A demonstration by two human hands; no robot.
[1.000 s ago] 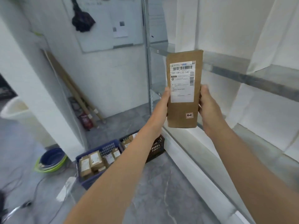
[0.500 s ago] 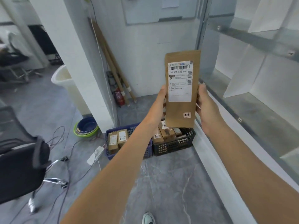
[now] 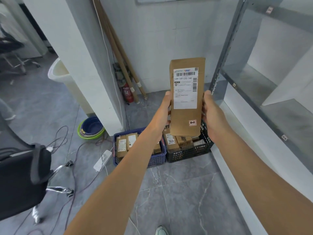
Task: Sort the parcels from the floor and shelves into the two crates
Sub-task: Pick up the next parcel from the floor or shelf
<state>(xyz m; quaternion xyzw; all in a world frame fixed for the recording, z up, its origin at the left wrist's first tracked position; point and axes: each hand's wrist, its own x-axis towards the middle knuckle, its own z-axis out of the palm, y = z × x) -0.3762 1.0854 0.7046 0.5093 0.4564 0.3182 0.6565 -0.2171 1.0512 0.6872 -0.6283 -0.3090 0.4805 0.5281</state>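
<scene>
Two hands are holding one parcel (image 3: pixel 186 114) upright in the air, above and in front of the crates. The left hand (image 3: pixel 163 112) is gripping its left edge and the right hand (image 3: pixel 213 114) its right edge. The parcel is a tall, flat brown cardboard pack. It is carrying a white shipping label with a barcode and the code 159-159-L02-140 on its upper half, and a small pale sticker near the lower right corner.

The fingers are lying hidden behind the parcel. The label's small print is proving too fine to read. An office chair (image 3: pixel 22 180) is being cut off by the left edge and a shoe (image 3: pixel 161 231) by the bottom edge. The left forearm is covering part of the blue crate (image 3: pixel 156 161), and the held parcel is covering the rear of the black crate (image 3: pixel 188 154).

Two crates are standing side by side on the floor, blue on the left and black on the right. Both are holding brown parcels: two are showing plainly in the blue one and at least three in the black one. Full counts cannot be told. One stack of basins (image 3: pixel 91 128), one power strip (image 3: pixel 103 159) and one fire extinguisher (image 3: pixel 128 93) are also showing. One metal shelf rack (image 3: pixel 225 56) is standing at the right.
</scene>
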